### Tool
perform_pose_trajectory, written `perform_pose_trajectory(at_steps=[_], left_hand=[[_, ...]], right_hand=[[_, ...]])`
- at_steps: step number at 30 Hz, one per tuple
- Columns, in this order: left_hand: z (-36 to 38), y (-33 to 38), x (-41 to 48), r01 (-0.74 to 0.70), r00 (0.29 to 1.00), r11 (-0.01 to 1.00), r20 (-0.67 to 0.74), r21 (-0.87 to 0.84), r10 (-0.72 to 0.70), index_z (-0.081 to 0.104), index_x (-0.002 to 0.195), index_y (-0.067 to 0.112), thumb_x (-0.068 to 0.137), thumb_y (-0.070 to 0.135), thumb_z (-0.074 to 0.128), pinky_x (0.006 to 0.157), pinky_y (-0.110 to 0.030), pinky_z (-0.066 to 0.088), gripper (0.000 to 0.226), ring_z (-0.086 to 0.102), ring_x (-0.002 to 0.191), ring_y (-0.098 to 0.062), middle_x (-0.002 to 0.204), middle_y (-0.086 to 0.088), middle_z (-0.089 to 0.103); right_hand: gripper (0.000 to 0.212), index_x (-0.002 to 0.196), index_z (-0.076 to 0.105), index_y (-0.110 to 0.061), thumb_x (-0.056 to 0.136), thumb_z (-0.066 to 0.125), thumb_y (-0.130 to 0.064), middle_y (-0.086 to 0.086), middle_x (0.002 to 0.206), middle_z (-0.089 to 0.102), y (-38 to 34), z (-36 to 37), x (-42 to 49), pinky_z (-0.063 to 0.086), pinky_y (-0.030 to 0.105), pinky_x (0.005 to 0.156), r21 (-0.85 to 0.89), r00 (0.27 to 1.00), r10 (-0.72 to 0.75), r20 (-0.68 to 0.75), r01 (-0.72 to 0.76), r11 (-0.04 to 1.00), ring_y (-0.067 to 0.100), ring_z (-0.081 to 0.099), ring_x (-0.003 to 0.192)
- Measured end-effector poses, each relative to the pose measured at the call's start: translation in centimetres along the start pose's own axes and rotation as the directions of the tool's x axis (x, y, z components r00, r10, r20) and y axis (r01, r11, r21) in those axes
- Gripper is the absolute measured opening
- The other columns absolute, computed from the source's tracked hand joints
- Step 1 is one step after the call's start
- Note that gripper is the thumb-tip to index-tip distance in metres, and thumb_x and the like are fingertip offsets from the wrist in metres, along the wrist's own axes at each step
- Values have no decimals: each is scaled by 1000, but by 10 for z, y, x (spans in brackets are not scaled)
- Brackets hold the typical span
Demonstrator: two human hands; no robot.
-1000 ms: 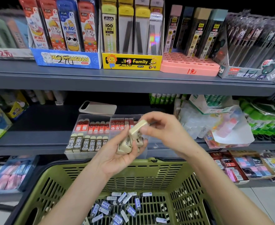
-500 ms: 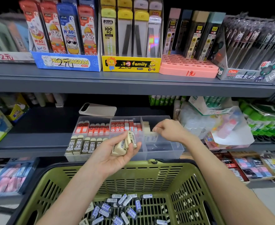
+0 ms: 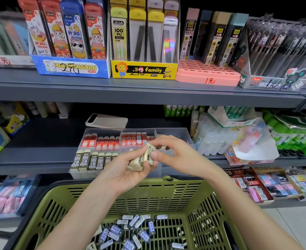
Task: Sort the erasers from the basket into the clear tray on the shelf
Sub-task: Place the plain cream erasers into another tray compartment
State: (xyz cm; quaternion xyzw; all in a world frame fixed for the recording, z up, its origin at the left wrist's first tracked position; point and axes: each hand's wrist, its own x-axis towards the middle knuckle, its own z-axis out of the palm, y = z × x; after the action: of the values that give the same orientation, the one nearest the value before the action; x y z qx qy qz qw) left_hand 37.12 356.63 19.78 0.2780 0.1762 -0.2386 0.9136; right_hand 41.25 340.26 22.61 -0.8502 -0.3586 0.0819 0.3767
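Cream erasers (image 3: 141, 159) held over basket (image 3: 148, 191), before tray (image 3: 175, 134).
Left hand (image 3: 125, 171) fingers curl round the bunch; right hand (image 3: 178, 156) thumb and fingertips pinch the top one. Tray sits at the shelf (image 3: 40, 159) front edge; more erasers lie on the basket floor.

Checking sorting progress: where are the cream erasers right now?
Head view, centre: the cream erasers sit in the left hand, in front of the clear tray and above the green basket, the right hand pinching the top one.
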Motion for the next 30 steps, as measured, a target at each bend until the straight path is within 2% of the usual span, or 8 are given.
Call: perform_pose_trajectory(at_steps=[5,8,11,13,15,22,27,30], left_hand=[[2,-3,-1,22,999,999,25,31,-23,73,84,-5,60,10,76,43,-22,54,28,67,68,-28,84,-22,65],[3,-1,-2,22,999,1000,-45,17,-21,70,73,-1,59,14,76,38,-19,49,22,65,66,-26,79,-20,62],[3,2,-5,40,993,999,-110,-37,-44,65,72,2,66,21,73,31,-16,40,21,58,62,-20,74,-16,57],[4,3,-6,49,990,996,-128,-69,-58,60,78,5,68,24,72,28,-15,36,24,54,62,-18,72,-14,55],[6,3,-7,46,990,996,-128,-77,-56,58,82,6,69,25,71,27,-14,33,27,51,63,-17,72,-13,53],[3,7,-8,-39,977,994,-211,-103,17,61,97,-3,65,12,71,36,-22,41,36,57,66,-26,73,-20,60],[2,5,-7,-42,980,998,-194,-48,32,64,99,-6,69,10,68,40,-25,48,34,62,64,-31,72,-24,65],[3,4,-5,-30,985,999,-167,16,33,67,90,-7,71,11,67,40,-23,47,27,61,63,-29,74,-22,64]], right_hand=[[9,94,64,-21,86,65,-17,-13,89,62,2,0,-10,44,29,84,295,988,120,-98,-87,952,5,55,88],[13,84,64,-23,81,70,-11,-10,80,68,22,-16,-11,50,26,76,488,924,227,-306,-52,871,7,60,79],[11,87,67,-24,79,74,-20,-6,84,69,53,-28,3,48,36,78,98,807,276,-523,-265,959,17,61,83],[17,95,69,-26,80,71,-32,-2,87,71,70,-27,16,44,37,82,-287,804,242,-543,-448,846,26,60,88],[20,99,68,-27,81,68,-37,-4,87,70,80,-21,29,38,32,82,-427,834,246,-494,-479,767,25,60,91],[31,103,70,-26,95,44,-41,-2,112,69,96,-11,43,36,37,102,-456,890,414,-192,-455,765,23,59,107],[32,110,66,-30,99,37,-37,-3,110,69,80,-10,34,34,37,96,-542,906,302,-298,-421,727,27,54,112],[28,107,69,-25,98,43,-32,-4,100,71,47,-6,20,39,38,90,-304,922,136,-363,-255,918,25,58,100]])
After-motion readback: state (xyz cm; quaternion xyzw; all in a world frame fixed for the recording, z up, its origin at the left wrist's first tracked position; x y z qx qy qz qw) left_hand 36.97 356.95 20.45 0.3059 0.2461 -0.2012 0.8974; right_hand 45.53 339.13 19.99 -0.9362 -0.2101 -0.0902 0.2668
